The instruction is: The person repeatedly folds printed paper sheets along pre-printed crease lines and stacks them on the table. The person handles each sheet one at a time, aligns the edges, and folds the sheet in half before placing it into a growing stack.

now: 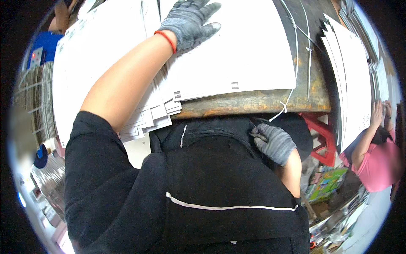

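My left hand [188, 23], in a grey knit glove with a red cord round the wrist, lies with fingers spread on a large white sheet [249, 51]. Overlapping white sheets [105, 55] are fanned out to its left. My right hand [275, 142], also gloved, is down at my lap just below the table edge. Its fingers are curled together, and a thin dark tip shows by them; I cannot make out what it is. White string [297, 59] runs along the right side of the sheet, is knotted, and hangs over the table's front edge.
The worn table [253, 101] has a rusty-looking front edge. White boards [351, 76] lean at the right, beside a red plastic stool [321, 142]. A person in pink [378, 165] works at far right. Tied bundles of sheets [38, 101] stand at left.
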Demonstrator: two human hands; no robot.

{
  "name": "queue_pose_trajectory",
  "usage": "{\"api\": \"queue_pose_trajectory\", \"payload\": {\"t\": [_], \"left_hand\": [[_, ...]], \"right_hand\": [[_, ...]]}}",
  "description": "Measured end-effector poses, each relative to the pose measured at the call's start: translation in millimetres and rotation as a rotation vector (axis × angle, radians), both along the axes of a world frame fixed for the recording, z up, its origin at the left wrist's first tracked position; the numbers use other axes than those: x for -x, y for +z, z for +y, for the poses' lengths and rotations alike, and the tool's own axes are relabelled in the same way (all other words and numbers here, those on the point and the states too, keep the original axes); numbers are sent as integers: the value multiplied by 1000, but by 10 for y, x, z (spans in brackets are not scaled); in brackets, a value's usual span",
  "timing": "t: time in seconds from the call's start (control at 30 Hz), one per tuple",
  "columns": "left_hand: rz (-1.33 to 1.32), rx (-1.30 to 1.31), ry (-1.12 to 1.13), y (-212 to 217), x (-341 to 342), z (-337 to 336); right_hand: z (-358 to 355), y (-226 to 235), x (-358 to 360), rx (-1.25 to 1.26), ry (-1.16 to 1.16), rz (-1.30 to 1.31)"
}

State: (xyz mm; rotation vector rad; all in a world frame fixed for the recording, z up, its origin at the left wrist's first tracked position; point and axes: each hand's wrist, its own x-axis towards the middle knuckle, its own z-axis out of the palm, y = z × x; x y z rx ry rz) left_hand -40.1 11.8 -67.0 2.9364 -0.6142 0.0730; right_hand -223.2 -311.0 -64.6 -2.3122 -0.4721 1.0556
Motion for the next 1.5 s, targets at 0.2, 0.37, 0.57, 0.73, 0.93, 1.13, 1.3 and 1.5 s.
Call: {"api": "queue_pose_trajectory", "payload": {"t": [0.2,0.37,0.57,0.73,0.93,1.13,1.3,1.5], "left_hand": [[40,8,28,-30,-2,58],[102,24,48,46,-4,58],[103,29,59,145,56,115],[78,38,55,96,88,94],[113,6,74,143,83,102],[71,-149,131,60,124,30],[294,-7,79,123,-44,49],[785,1120,461,375,349,525]], "right_hand": [[675,484,-387,-277,-131,-422],[1157,203,-857,-278,-300,-581],[1249,92,-930,-229,-223,-634],[1218,141,-808,-142,-231,-590],[1140,175,-614,-177,-177,-597],[1079,143,-550,-189,-185,-542],[971,323,-575,-92,-331,-405],[377,29,-675,41,-504,-1041]]}}
